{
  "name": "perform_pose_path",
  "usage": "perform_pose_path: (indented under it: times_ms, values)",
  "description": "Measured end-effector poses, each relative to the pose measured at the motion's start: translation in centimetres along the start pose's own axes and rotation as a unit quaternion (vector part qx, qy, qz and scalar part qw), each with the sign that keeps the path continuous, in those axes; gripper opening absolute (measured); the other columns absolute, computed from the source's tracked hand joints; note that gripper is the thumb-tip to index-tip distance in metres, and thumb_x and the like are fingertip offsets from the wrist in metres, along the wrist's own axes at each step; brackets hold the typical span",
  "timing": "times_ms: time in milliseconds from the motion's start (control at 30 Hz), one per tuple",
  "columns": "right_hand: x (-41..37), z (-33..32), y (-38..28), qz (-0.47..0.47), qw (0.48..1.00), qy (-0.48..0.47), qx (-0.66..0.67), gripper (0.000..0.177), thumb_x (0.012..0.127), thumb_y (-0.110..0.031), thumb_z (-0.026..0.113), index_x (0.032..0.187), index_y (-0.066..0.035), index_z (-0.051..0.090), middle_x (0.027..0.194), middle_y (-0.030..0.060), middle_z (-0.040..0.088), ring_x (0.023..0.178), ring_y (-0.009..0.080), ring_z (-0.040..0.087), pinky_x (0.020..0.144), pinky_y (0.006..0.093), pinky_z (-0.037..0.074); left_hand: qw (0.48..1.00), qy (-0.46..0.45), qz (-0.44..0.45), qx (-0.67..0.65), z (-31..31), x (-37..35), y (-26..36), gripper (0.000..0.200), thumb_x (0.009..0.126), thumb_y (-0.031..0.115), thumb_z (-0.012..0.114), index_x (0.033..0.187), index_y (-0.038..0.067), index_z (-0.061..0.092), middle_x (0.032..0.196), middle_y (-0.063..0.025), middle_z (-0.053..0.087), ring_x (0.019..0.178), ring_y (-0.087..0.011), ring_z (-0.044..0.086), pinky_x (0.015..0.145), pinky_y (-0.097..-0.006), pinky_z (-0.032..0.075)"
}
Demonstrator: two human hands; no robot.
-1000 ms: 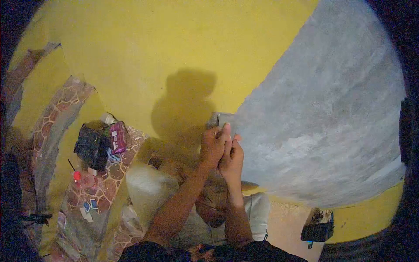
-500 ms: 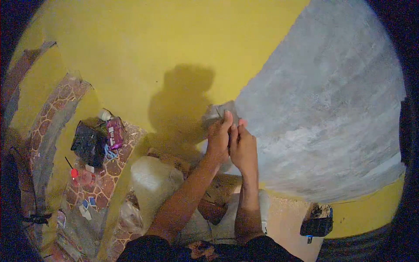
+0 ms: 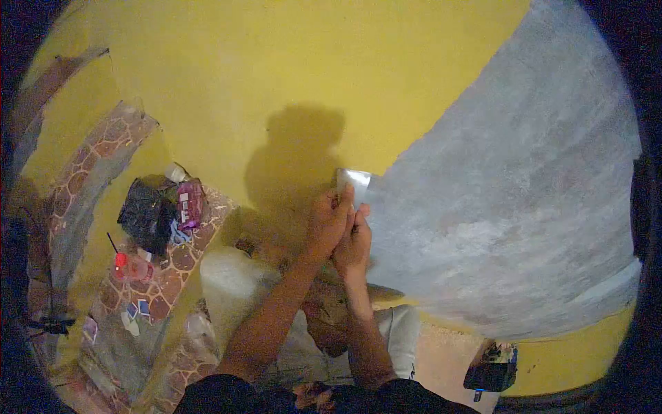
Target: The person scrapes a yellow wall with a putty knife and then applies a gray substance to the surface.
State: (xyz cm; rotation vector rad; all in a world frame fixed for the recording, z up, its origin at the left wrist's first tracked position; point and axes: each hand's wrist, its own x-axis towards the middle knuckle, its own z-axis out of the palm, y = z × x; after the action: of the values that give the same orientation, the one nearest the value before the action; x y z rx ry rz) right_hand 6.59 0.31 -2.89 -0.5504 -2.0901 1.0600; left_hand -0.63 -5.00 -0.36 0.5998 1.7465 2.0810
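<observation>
Where yellow wall (image 3: 262, 62) met grey plaster (image 3: 524, 207), the metal blade (image 3: 354, 181) was held against the surface. Left hand (image 3: 329, 221) and right hand (image 3: 353, 241) pressed together, fingers clamped on it. Black bag (image 3: 143, 215) sat well left.

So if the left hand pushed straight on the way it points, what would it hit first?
Likely the yellow wall, at the edge of the grey plaster patch. The left hand and right hand grip a flat blade pointing there; depth is unclear.
</observation>
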Motion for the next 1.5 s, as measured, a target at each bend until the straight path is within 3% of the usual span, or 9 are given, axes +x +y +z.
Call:
perform_pose_path:
  times_ms: [67,100,167,267,700,1000,1100,1400,1500]
  values:
    - [-1.1,1.6,1.2,-0.011,0.994,0.083,0.073,0.041,0.111,-0.031,0.046,0.104,0.005,0.063,0.086,0.0193,0.066,0.081,0.0174,0.058,0.074,0.0375,0.049,0.981,0.072,0.170,0.066,0.4,-0.6,-1.8,0.052,0.106,0.046,0.052,0.083,0.001,0.065,0.066,-0.0032,0.062,0.060,-0.0153,0.057,0.060,-0.0355,0.050]
    - [-1.5,1.7,0.8,-0.009,0.993,0.085,0.077,0.041,0.111,-0.031,0.046,0.104,0.005,0.063,0.086,0.0193,0.066,0.081,0.0174,0.058,0.074,0.0375,0.049,0.980,0.070,0.171,0.071,0.3,-0.6,-1.2,0.052,0.106,0.046,0.052,0.083,0.001,0.065,0.066,-0.0032,0.062,0.060,-0.0153,0.057,0.060,-0.0355,0.050]
    - [-1.9,0.9,-0.6,0.038,0.990,0.088,0.101,0.042,0.111,-0.033,0.045,0.103,0.004,0.063,0.081,0.0208,0.067,0.076,0.0207,0.063,0.070,0.0393,0.049,0.994,-0.031,-0.084,-0.056,0.4,-0.7,0.5,0.054,0.107,0.047,0.050,0.084,0.000,0.065,0.070,-0.0058,0.065,0.064,-0.0148,0.059,0.061,-0.0349,0.050]
    - [-1.4,-0.7,-0.9,0.047,0.992,0.054,-0.101,0.041,0.110,-0.033,0.045,0.105,0.004,0.061,0.074,0.0207,0.065,0.068,0.0266,0.065,0.063,0.0407,0.049,0.994,-0.056,0.029,-0.094,1.1,0.0,-2.1,0.054,0.107,0.047,0.048,0.085,0.000,0.065,0.072,-0.0070,0.067,0.066,-0.0144,0.061,0.062,-0.0345,0.050]
    - [-0.6,-0.7,-2.7,0.061,0.989,0.053,-0.127,0.037,0.110,-0.031,0.045,0.102,0.002,0.059,0.076,0.0272,0.064,0.066,0.0351,0.064,0.064,0.0419,0.049,0.999,0.002,0.038,-0.007,0.9,0.6,-1.0,0.054,0.106,0.047,0.049,0.077,0.002,0.057,0.061,-0.0032,0.054,0.059,-0.0149,0.053,0.059,-0.0370,0.046]
    - [-1.2,2.9,-3.0,0.103,0.953,0.063,0.278,0.043,0.112,-0.035,0.042,0.109,0.003,0.062,0.098,0.0061,0.065,0.087,0.0148,0.058,0.077,0.0330,0.051,0.981,0.011,0.062,0.183,-0.4,2.6,-1.7,0.054,0.103,0.044,0.054,0.081,-0.004,0.065,0.064,-0.0202,0.063,0.057,-0.0341,0.061,0.060,-0.0471,0.049]
    - [-1.7,3.7,-6.2,0.226,0.850,0.083,0.469,0.049,0.114,-0.041,0.034,0.114,0.001,0.060,0.100,0.0064,0.065,0.088,0.0144,0.058,0.078,0.0317,0.052,0.982,0.026,0.063,0.174,-1.5,0.6,3.0,0.055,0.102,0.045,0.055,0.079,-0.004,0.066,0.066,-0.0225,0.063,0.061,-0.0364,0.065,0.062,-0.0486,0.050]
    - [-1.7,1.2,-2.2,0.139,0.908,0.048,0.393,0.051,0.114,-0.040,0.032,0.114,0.001,0.062,0.104,0.0084,0.067,0.089,0.0160,0.061,0.081,0.0326,0.053,0.994,0.023,0.068,0.079,0.2,0.4,-2.8,0.055,0.103,0.046,0.055,0.078,-0.002,0.064,0.065,-0.0162,0.063,0.059,-0.0280,0.062,0.060,-0.0445,0.049]
    - [-1.6,-0.2,-2.2,0.123,0.992,0.015,0.037,0.048,0.114,-0.035,0.035,0.109,0.003,0.063,0.099,0.0117,0.069,0.087,0.0184,0.061,0.083,0.0355,0.052,0.996,-0.002,0.058,0.073,0.6,0.5,-3.5,0.054,0.103,0.045,0.055,0.076,-0.001,0.063,0.062,-0.0136,0.061,0.057,-0.0243,0.060,0.058,-0.0434,0.048]
